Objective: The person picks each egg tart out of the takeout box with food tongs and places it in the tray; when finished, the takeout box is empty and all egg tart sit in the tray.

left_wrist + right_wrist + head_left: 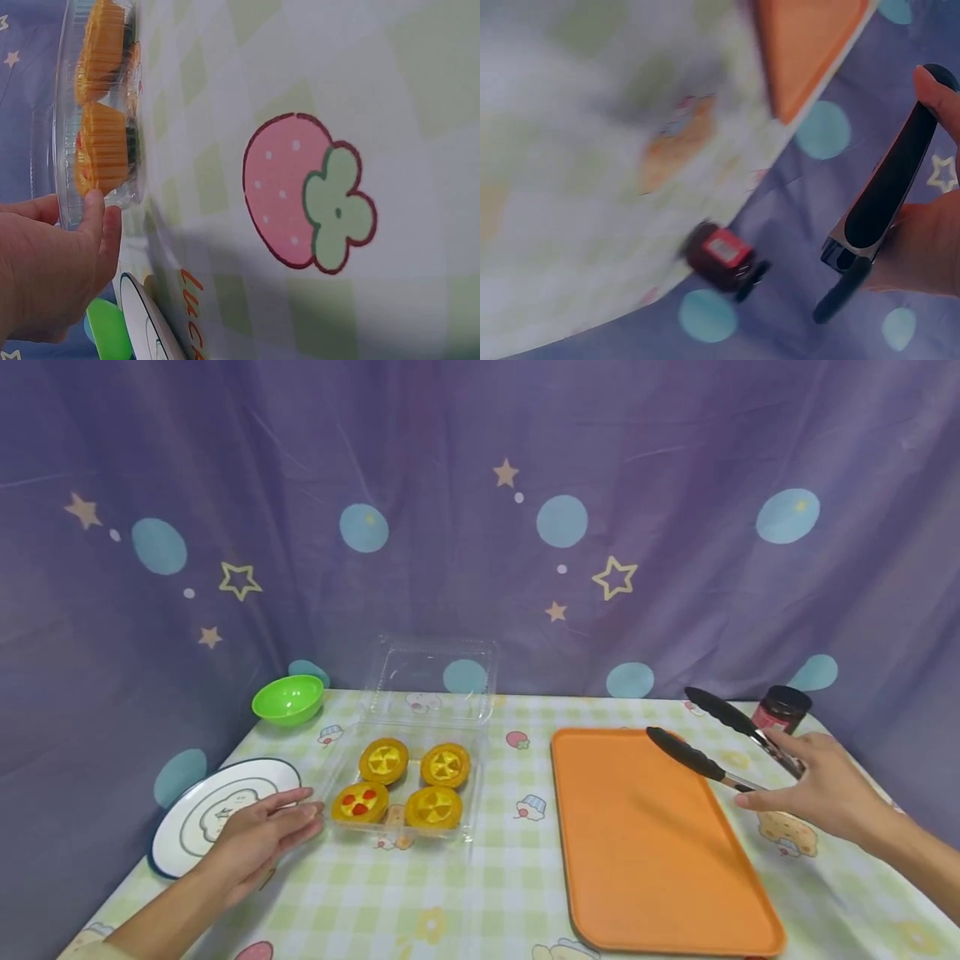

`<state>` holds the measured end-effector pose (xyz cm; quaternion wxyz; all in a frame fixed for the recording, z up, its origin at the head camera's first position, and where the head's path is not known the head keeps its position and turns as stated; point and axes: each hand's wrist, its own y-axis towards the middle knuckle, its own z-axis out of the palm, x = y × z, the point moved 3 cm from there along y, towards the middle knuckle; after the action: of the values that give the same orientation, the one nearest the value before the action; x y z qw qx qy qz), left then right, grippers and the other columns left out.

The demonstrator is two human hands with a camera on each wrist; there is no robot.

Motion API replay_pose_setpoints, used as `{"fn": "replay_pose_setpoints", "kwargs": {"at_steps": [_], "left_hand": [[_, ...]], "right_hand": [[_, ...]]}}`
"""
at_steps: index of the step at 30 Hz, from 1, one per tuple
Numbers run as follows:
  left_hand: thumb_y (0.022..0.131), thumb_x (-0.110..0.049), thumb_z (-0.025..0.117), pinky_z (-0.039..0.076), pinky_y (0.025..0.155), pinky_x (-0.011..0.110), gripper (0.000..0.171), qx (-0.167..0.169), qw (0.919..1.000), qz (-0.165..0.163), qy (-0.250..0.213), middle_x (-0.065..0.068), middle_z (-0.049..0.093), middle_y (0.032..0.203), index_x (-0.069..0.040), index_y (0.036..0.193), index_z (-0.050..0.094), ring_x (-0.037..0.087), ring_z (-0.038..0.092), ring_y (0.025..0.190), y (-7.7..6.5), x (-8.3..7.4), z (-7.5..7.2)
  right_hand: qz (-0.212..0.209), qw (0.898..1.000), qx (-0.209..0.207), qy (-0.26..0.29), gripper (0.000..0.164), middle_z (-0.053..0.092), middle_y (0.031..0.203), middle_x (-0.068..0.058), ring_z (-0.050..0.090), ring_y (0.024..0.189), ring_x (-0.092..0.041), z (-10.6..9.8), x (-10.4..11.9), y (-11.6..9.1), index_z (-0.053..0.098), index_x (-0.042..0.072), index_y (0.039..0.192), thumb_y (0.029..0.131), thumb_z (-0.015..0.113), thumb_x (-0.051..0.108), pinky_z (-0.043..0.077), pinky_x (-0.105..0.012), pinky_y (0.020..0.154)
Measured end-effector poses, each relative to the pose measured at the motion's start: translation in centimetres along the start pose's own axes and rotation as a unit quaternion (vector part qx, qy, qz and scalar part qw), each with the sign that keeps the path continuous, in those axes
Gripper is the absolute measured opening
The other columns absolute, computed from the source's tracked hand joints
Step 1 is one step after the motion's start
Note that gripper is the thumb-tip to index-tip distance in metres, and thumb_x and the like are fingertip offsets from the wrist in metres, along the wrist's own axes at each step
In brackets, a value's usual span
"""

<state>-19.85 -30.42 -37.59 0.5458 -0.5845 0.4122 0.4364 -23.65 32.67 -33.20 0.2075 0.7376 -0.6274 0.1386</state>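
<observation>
Head view: tongs (pixel 688 755) were grasped in the curled fingers of the right hand (pixel 828 785), their arms spread near the orange tray (pixel 645 852). Four tarts (pixel 384 762) were seated in the clear box (pixel 469 814), its lid (pixel 435 672) already raised. Beside the box's corner, the left hand (pixel 262 835) was held with fingers extended, nothing clasped (contact could not be told). Only preparation was judged complete; no tart was gripped by the tongs, so their use seemed left.

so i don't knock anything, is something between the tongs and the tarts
The orange tray lies flat between the tongs and the tarts, then the side wall of the clear container; nothing else visible stands in the way.
</observation>
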Motion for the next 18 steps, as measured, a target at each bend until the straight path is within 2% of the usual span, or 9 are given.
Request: {"fn": "replay_pose_setpoints", "kwargs": {"at_steps": [2, 4, 9, 15, 18], "left_hand": [[0.095, -0.007, 0.060, 0.055, 0.093, 0.031, 0.068, -0.001, 1.0000, 0.004, 0.001, 0.005, 0.064, 0.112, 0.012, 0.146, 0.019, 0.009, 0.066, 0.097, -0.1, 0.0, -0.1], [0.095, -0.007, 0.059, 0.055, 0.093, 0.031, 0.067, -0.002, 1.0000, 0.005, 0.003, 0.005, 0.064, 0.112, 0.012, 0.146, 0.019, 0.010, 0.066, 0.096, -0.1, 0.0, -0.1], [0.095, -0.006, 0.059, 0.055, 0.093, 0.031, 0.067, -0.005, 1.0000, 0.005, 0.000, 0.006, 0.064, 0.112, 0.012, 0.146, 0.020, 0.010, 0.065, 0.097, -0.2, 0.1, 0.1], [0.095, -0.006, 0.060, 0.055, 0.093, 0.032, 0.068, -0.008, 0.9999, 0.004, -0.011, 0.006, 0.064, 0.112, 0.012, 0.147, 0.019, 0.010, 0.065, 0.097, 0.0, 0.1, 0.0], [0.095, -0.005, 0.059, 0.055, 0.093, 0.032, 0.068, -0.008, 0.9999, 0.003, -0.013, 0.006, 0.064, 0.111, 0.012, 0.147, 0.019, 0.009, 0.065, 0.097, 0.0, 0.2, 0.1]], "right_hand": [[-0.020, 1.000, -0.006, 0.010, 0.110, 0.028, 0.131, -0.046, 0.033, 0.114, -0.059, 0.0, 1.3, 0.7, 0.024, -0.007, 0.148, 0.070, 0.085, 0.041, 0.043, -0.067, 0.079], [-0.029, 0.999, -0.001, 0.015, 0.110, 0.026, 0.134, -0.046, 0.029, 0.118, -0.060, -0.1, 2.5, 1.3, 0.024, -0.007, 0.148, 0.070, 0.085, 0.041, 0.041, -0.070, 0.081], [-0.047, 0.999, 0.008, -0.009, 0.113, 0.032, 0.131, -0.040, 0.031, 0.116, -0.054, 0.0, 5.2, 2.5, 0.027, -0.005, 0.148, 0.067, 0.085, 0.049, 0.044, -0.066, 0.078], [-0.061, 0.998, 0.014, -0.010, 0.116, 0.040, 0.120, -0.030, 0.040, 0.105, -0.043, 0.7, 7.6, 3.4, 0.030, -0.003, 0.148, 0.063, 0.085, 0.054, 0.049, -0.053, 0.073], [-0.067, 0.998, 0.017, -0.008, 0.117, 0.042, 0.114, -0.026, 0.041, 0.099, -0.038, 1.1, 8.7, 3.9, 0.032, -0.002, 0.147, 0.061, 0.084, 0.057, 0.048, -0.044, 0.067]]}}
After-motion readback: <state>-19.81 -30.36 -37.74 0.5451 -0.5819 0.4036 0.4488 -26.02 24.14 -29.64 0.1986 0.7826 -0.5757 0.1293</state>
